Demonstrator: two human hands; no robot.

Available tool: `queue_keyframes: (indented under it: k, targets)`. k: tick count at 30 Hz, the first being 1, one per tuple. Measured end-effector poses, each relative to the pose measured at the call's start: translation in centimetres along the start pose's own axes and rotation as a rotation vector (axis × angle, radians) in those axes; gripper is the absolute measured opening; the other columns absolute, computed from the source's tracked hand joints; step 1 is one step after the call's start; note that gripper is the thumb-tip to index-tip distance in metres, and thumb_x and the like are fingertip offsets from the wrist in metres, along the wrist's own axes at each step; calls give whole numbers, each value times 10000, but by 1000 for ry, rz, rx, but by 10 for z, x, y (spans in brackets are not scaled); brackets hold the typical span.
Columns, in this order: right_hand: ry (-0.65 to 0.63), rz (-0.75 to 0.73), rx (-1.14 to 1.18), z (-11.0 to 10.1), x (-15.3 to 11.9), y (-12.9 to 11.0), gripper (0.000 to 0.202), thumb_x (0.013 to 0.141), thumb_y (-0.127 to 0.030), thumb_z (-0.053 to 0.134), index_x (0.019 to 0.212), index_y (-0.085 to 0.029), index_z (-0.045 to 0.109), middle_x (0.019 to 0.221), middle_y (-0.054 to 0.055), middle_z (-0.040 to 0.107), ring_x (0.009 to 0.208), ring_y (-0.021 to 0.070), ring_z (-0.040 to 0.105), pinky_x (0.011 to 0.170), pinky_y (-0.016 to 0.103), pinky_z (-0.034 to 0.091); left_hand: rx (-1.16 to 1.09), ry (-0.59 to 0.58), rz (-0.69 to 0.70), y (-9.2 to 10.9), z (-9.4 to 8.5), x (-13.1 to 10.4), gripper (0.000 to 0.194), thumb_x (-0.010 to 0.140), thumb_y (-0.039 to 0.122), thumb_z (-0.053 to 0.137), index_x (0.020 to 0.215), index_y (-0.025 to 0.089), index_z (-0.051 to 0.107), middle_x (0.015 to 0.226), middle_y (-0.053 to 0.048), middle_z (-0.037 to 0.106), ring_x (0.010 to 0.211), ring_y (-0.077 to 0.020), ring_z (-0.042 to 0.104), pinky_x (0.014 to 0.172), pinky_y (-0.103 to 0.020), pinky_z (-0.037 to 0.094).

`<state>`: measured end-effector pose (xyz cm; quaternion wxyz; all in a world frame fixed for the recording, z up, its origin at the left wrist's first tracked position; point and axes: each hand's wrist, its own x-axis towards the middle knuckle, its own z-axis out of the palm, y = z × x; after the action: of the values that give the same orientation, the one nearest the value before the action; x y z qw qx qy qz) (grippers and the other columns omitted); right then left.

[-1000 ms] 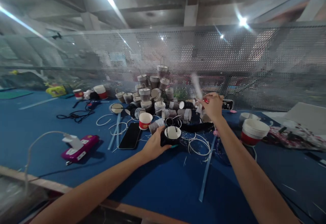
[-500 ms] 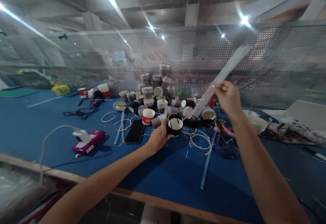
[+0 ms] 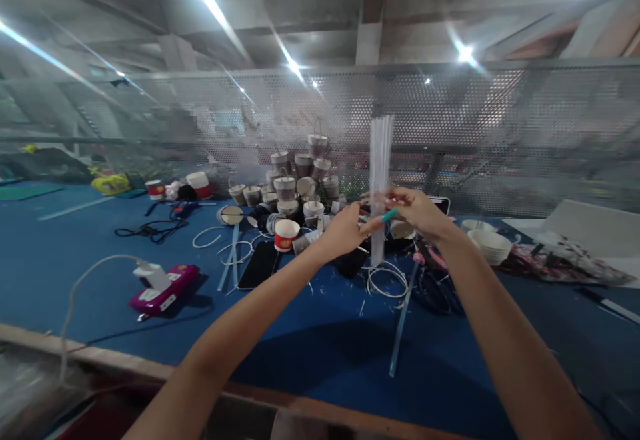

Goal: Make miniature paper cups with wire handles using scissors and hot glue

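Observation:
A bundle of long clear glue sticks [image 3: 381, 153] stands upright above the table, between my two hands. My left hand [image 3: 346, 232] is closed at its near side, thumb with a teal nail lying across the sticks. From the right, my right hand [image 3: 419, 213] pinches the bundle at about the same height. Below the sticks lie coils of white cord [image 3: 387, 281] and a dark cup [image 3: 350, 263], partly hidden by my left hand. A red and white paper cup [image 3: 287, 235] is left of my left forearm. Behind are many small grey buckets [image 3: 285, 189], piled up.
On the blue table [image 3: 320, 360] lie a black phone [image 3: 259, 265], a purple power strip [image 3: 167, 290] with a white plug, and loose clear sticks [image 3: 404, 323]. White bowls [image 3: 489, 245] stand at the right. A perforated metal screen [image 3: 500, 133] rises behind.
The bundle has come from a slant at the upper right to upright near the middle. My left hand has left the dark cup and grey bucket and moved up to the bundle.

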<state>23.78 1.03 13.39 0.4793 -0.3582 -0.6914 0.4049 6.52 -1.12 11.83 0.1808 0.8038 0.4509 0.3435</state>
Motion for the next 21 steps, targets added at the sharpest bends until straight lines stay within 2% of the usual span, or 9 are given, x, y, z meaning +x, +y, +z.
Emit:
queue_keyframes:
  k: [3, 7, 10, 14, 16, 19, 21]
  targets:
    - [51, 29, 106, 1, 4, 8, 391, 608, -420, 705, 922, -189, 680, 779, 21, 660, 597, 122, 586, 534, 274, 518, -277, -43, -29, -1, 12, 21, 434, 742, 448, 597, 1023, 126, 522, 976, -136, 634, 839, -215, 616, 723, -344, 501]
    - [179, 58, 120, 2, 8, 17, 394, 542, -425, 738, 841, -175, 683, 644, -3, 622, 490, 104, 529, 436, 259, 491, -546, -190, -180, -1, 17, 27, 341, 758, 234, 596, 1071, 135, 500, 838, -80, 651, 601, -135, 611, 590, -318, 529]
    - [265, 95, 136, 6, 11, 22, 334, 537, -408, 737, 752, -162, 667, 565, -7, 596, 459, 114, 525, 422, 275, 498, -551, -168, -227, -5, 15, 26, 232, 759, 138, 564, 991, 132, 564, 750, -35, 643, 564, -118, 600, 577, -298, 528]
    - [377, 113, 112, 7, 15, 29, 253, 582, -394, 701, 632, -165, 606, 507, -7, 575, 435, 134, 540, 419, 293, 508, -536, -111, -303, -12, 12, 30, 105, 796, 154, 535, 842, 120, 624, 555, 22, 571, 509, -99, 574, 584, -278, 518]
    - [403, 107, 80, 7, 16, 34, 239, 603, -389, 684, 615, -170, 588, 495, -12, 567, 441, 136, 550, 421, 281, 505, -591, -82, -309, -15, 14, 31, 91, 788, 162, 563, 843, 117, 618, 572, 17, 586, 519, -94, 578, 586, -271, 521]
    - [423, 80, 42, 7, 16, 41, 229, 614, -381, 680, 657, -168, 609, 512, -16, 570, 479, 133, 569, 428, 245, 491, -639, -53, -269, -21, 20, 31, 273, 710, 195, 672, 962, 133, 585, 717, -19, 655, 584, -113, 607, 558, -266, 525]
    - [412, 71, -22, 8, 17, 44, 236, 624, -381, 679, 688, -159, 629, 555, -2, 594, 512, 142, 592, 417, 229, 478, -589, -19, -256, -26, 23, 31, 351, 649, 184, 723, 966, 129, 583, 700, -21, 660, 558, -115, 600, 517, -247, 508]
